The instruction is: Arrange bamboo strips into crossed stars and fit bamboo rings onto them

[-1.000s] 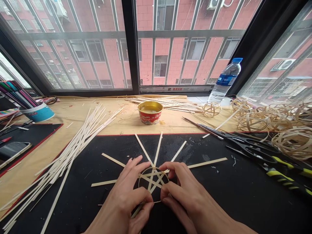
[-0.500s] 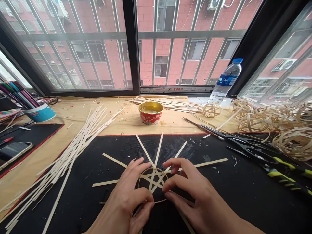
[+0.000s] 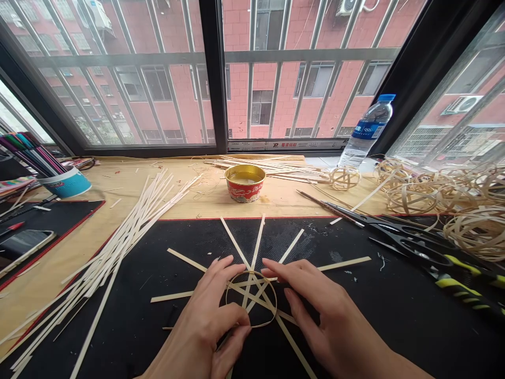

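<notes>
Here we go, both hands down on the black cutting mat point(image 3: 347, 329), right in the thick of it! The left hand point(image 3: 203, 310) has a firm grip low on a thin cane hoop point(image 3: 275, 302), pinching its lower edge between thumb and fingers. The right hand point(image 3: 329, 310) is spread wide, with no pinch on anything, its fingertips reaching in just beside the hoop's upper right, over the strips. And the hoop itself stands out, circling the centre of a star of flat bamboo strips point(image 3: 188, 260), which cross at its top edge and fan out across the mat.

Off to the left, a long bundle of loose strips point(image 3: 118, 252) sprawls from the table point(image 3: 284, 208) onto the mat. Straight ahead sits a red bowl with a gold rim point(image 3: 245, 184), and a bottle of water point(image 3: 365, 134) stands by the window. On the right, a pair of black-and-yellow-handled pliers point(image 3: 418, 252) lies on the mat's edge, next to a small woven cane ball point(image 3: 345, 178) and a heap of cane coils point(image 3: 475, 231).
</notes>
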{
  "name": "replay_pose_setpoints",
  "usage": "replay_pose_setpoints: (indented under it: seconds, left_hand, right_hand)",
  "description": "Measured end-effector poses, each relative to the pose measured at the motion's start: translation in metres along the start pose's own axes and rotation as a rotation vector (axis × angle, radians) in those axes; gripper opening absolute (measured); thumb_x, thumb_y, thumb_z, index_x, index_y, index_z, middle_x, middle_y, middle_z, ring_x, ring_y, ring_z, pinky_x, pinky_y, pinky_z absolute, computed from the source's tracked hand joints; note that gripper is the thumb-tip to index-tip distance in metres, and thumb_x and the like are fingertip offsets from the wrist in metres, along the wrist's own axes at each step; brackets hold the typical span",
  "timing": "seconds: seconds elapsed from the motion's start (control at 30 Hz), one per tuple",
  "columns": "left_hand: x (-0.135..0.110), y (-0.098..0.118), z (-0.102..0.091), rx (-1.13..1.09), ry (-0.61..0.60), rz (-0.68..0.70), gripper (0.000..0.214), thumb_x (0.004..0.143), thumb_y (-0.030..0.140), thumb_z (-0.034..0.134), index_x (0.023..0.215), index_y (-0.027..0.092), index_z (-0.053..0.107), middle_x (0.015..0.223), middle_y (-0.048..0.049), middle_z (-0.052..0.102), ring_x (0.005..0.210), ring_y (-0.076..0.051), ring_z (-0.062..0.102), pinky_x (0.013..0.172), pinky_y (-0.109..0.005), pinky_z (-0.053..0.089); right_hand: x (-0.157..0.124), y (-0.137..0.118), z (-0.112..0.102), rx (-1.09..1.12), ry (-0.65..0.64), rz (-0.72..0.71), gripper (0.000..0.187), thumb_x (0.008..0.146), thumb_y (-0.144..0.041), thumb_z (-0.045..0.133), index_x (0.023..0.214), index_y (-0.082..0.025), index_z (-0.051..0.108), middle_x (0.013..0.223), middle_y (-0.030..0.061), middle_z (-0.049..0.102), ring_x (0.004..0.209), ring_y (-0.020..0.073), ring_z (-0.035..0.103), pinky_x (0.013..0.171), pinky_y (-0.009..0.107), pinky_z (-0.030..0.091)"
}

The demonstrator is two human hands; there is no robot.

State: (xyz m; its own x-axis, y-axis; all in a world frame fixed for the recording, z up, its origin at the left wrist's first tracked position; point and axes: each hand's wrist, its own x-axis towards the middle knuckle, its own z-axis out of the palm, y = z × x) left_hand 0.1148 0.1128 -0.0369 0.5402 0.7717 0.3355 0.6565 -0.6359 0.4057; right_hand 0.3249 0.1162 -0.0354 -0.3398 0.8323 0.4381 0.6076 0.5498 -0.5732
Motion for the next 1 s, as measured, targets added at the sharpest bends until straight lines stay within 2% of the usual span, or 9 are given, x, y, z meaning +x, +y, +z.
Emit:
replay_pose_setpoints:
  seconds: [0.33,0.6,0.87,1.0]
  left_hand:
    - [0.0012,0.0019,-0.002,-0.012,0.014,0.008,0.02,0.082,0.009,0.049,0.074,0.021,0.063,0.133,-0.0082,0.053,0.132,-0.029,0.041,0.108,-0.051,0.036]
    - [-0.0004,-0.0012,0.0002,0.013,0.012,0.002,0.022,0.084,0.012,0.047,0.074,0.023,0.064,0.136,-0.0024,0.051,0.134,-0.027,0.037,0.109,-0.049,0.037]
    - [-0.0005,-0.0022,0.0007,0.007,0.011,0.0,0.023,0.083,0.013,0.047,0.074,0.023,0.065,0.136,-0.0025,0.05,0.135,-0.027,0.035,0.108,-0.048,0.039]
    - [-0.0014,-0.0013,0.0011,-0.012,0.008,-0.018,0.023,0.084,0.012,0.047,0.075,0.023,0.065,0.136,-0.0041,0.049,0.135,-0.028,0.035,0.107,-0.049,0.039]
  right_hand:
    - [-0.0016,0.0003,0.0014,-0.018,-0.023,-0.007,0.048,0.083,-0.001,0.036,0.125,-0.015,0.055,0.091,0.0104,0.068,0.085,0.0187,0.064,0.069,0.03,0.059]
    - [-0.0004,-0.0017,0.0005,-0.04,-0.004,-0.04,0.045,0.083,0.0,0.036,0.122,-0.013,0.055,0.09,0.0103,0.068,0.083,0.0184,0.064,0.068,0.03,0.059]
    - [0.0,-0.003,0.0008,-0.061,0.014,-0.072,0.047,0.082,0.002,0.037,0.124,-0.015,0.051,0.1,0.0102,0.068,0.089,0.0178,0.063,0.075,0.03,0.058]
    - [-0.0006,-0.004,0.001,-0.05,0.039,-0.067,0.037,0.084,-0.002,0.04,0.114,-0.018,0.055,0.105,0.0106,0.064,0.094,0.018,0.062,0.078,0.031,0.057]
